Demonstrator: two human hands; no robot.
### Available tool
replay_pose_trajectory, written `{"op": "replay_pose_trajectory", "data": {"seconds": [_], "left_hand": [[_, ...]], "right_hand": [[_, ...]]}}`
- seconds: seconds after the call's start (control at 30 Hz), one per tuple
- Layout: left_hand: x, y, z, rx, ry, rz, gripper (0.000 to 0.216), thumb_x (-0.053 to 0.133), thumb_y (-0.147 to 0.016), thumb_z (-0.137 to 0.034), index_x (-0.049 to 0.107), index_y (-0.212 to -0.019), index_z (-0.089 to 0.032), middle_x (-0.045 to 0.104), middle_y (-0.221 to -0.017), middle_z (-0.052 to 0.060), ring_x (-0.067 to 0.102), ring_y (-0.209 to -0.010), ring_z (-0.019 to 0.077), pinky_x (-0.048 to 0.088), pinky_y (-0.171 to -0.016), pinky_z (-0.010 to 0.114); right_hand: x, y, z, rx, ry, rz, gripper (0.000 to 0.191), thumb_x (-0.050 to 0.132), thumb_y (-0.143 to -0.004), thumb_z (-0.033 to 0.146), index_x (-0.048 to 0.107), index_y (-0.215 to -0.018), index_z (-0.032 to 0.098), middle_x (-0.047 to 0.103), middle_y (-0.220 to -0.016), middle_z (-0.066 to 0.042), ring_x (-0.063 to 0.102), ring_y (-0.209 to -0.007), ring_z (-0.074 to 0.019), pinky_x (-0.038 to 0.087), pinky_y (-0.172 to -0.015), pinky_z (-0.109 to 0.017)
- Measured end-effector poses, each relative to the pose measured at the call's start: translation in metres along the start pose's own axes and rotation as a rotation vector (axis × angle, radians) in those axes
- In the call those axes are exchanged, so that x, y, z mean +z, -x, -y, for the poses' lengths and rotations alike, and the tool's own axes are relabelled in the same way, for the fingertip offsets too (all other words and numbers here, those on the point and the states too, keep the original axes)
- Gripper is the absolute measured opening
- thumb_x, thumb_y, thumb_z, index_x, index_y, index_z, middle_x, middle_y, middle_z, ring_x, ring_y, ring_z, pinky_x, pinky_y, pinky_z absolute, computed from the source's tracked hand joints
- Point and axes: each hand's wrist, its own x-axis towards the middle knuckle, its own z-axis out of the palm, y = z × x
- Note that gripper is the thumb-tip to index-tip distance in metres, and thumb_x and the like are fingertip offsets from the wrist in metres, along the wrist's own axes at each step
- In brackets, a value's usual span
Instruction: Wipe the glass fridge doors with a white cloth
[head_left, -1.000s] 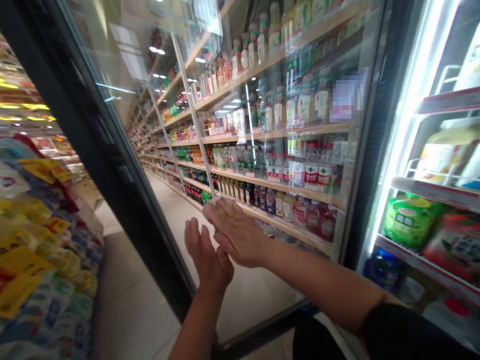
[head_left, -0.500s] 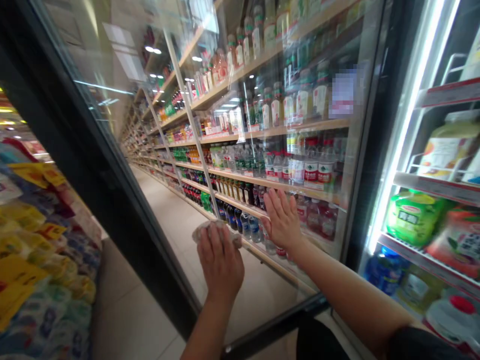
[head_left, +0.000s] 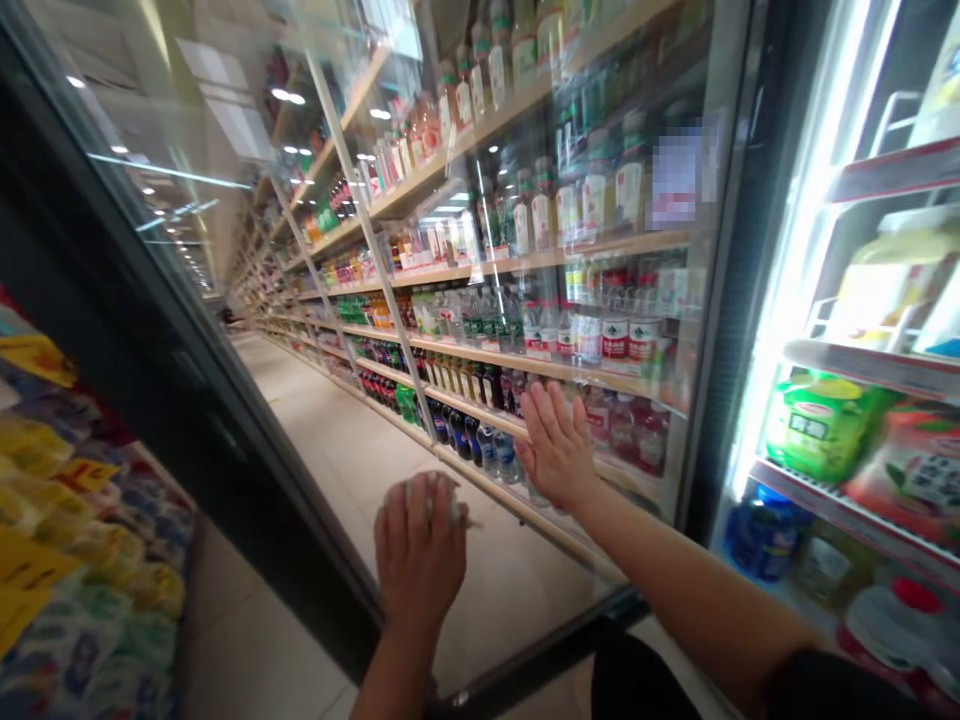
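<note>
My left hand [head_left: 420, 555] is closed over a crumpled greyish cloth [head_left: 459, 505] and holds it against the glass door [head_left: 495, 610]. Most of the cloth is hidden under the fingers. Higher and to the right, my right hand [head_left: 559, 450] lies with its fingers stretched out, palm toward the same pane; it holds nothing. Bottles on shelves show through or in the glass behind both hands.
A thick black door frame [head_left: 225, 420] borders the pane on the left. To the right stands a lit cooler with a green package [head_left: 814, 425] and bottles on its racks [head_left: 862, 365]. Yellow packaged goods [head_left: 112, 550] are stacked at the lower left.
My left hand has moved down and slightly left with the cloth. The right hand has stayed nearly in place on the glass, while the view has shifted a little.
</note>
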Motion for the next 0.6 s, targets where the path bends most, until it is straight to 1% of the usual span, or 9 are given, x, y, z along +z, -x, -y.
{"op": "replay_pose_trajectory", "data": {"seconds": [0.03, 0.13, 0.2, 0.23, 0.3, 0.37, 0.43, 0.5, 0.6], "left_hand": [[0.000, -0.006, 0.007, -0.005, 0.002, -0.004, 0.078, 0.070, -0.086, -0.027, 0.034, -0.154, -0.013, 0.044, -0.151, 0.023, 0.027, -0.150, 0.0355, 0.031, -0.120, 0.051], [-0.002, -0.032, 0.030, -0.097, 0.008, -0.020, 0.078, 0.066, -0.089, -0.025, 0.028, -0.156, -0.012, 0.040, -0.153, 0.025, 0.027, -0.150, 0.0381, 0.032, -0.119, 0.056], [-0.002, -0.033, 0.032, -0.146, 0.009, -0.037, 0.079, 0.065, -0.089, -0.023, 0.025, -0.157, -0.012, 0.038, -0.154, 0.026, 0.026, -0.150, 0.0395, 0.032, -0.119, 0.060], [-0.002, -0.025, 0.029, -0.150, 0.010, -0.046, 0.080, 0.065, -0.089, -0.023, 0.025, -0.157, -0.012, 0.037, -0.154, 0.027, 0.025, -0.150, 0.0398, 0.032, -0.118, 0.061], [0.000, 0.005, 0.014, -0.124, 0.017, -0.054, 0.080, 0.066, -0.088, -0.021, 0.026, -0.157, -0.014, 0.037, -0.154, 0.026, 0.024, -0.150, 0.0394, 0.033, -0.118, 0.061], [0.001, 0.040, -0.002, -0.029, 0.050, 0.007, 0.078, 0.069, -0.086, -0.018, 0.031, -0.155, -0.013, 0.044, -0.150, 0.025, 0.022, -0.151, 0.0367, 0.033, -0.120, 0.056], [0.000, 0.057, -0.009, 0.033, 0.080, 0.072, 0.076, 0.070, -0.085, -0.016, 0.036, -0.153, -0.013, 0.051, -0.144, 0.023, 0.024, -0.151, 0.0344, 0.032, -0.122, 0.051], [-0.002, 0.047, -0.003, 0.040, 0.066, 0.077, 0.075, 0.069, -0.085, -0.016, 0.036, -0.153, -0.012, 0.053, -0.142, 0.023, 0.025, -0.151, 0.0344, 0.030, -0.123, 0.051], [-0.006, -0.001, 0.019, -0.060, 0.008, 0.018, 0.076, 0.064, -0.089, -0.019, 0.029, -0.155, -0.009, 0.044, -0.149, 0.027, 0.024, -0.150, 0.0377, 0.031, -0.121, 0.056]], "right_hand": [[0.000, 0.001, 0.001, 0.002, 0.001, -0.004, 0.065, 0.046, -0.099, 0.033, 0.028, -0.158, 0.013, 0.048, -0.154, -0.014, 0.016, -0.156, -0.0242, 0.006, -0.127, -0.047], [0.000, 0.003, 0.003, 0.013, -0.008, -0.007, 0.066, 0.047, -0.099, 0.032, 0.026, -0.158, 0.011, 0.049, -0.153, -0.014, 0.015, -0.156, -0.0234, 0.005, -0.127, -0.047], [0.000, 0.005, 0.004, 0.016, -0.020, -0.003, 0.065, 0.046, -0.099, 0.031, 0.027, -0.158, 0.012, 0.050, -0.153, -0.014, 0.016, -0.156, -0.0234, 0.006, -0.127, -0.047], [0.000, 0.005, 0.004, 0.017, -0.025, -0.005, 0.064, 0.046, -0.100, 0.031, 0.027, -0.158, 0.012, 0.050, -0.153, -0.014, 0.017, -0.156, -0.0235, 0.006, -0.127, -0.047], [0.000, 0.006, 0.004, 0.021, -0.030, -0.013, 0.063, 0.046, -0.100, 0.031, 0.028, -0.158, 0.013, 0.050, -0.153, -0.014, 0.021, -0.155, -0.0239, 0.008, -0.127, -0.048], [0.000, 0.007, 0.004, 0.024, -0.029, -0.012, 0.062, 0.045, -0.100, 0.031, 0.029, -0.158, 0.013, 0.050, -0.153, -0.014, 0.022, -0.155, -0.0245, 0.008, -0.126, -0.048], [0.000, 0.008, 0.003, 0.022, -0.030, -0.009, 0.062, 0.045, -0.100, 0.031, 0.029, -0.157, 0.013, 0.049, -0.153, -0.014, 0.020, -0.155, -0.0246, 0.008, -0.127, -0.048], [0.001, 0.008, 0.003, 0.017, -0.038, -0.010, 0.063, 0.046, -0.100, 0.031, 0.029, -0.158, 0.012, 0.050, -0.153, -0.014, 0.016, -0.156, -0.0242, 0.008, -0.127, -0.048], [0.000, 0.008, 0.005, 0.015, -0.051, -0.025, 0.067, 0.048, -0.100, 0.030, 0.023, -0.159, 0.011, 0.050, -0.153, -0.015, 0.012, -0.157, -0.0236, 0.006, -0.127, -0.047]]}}
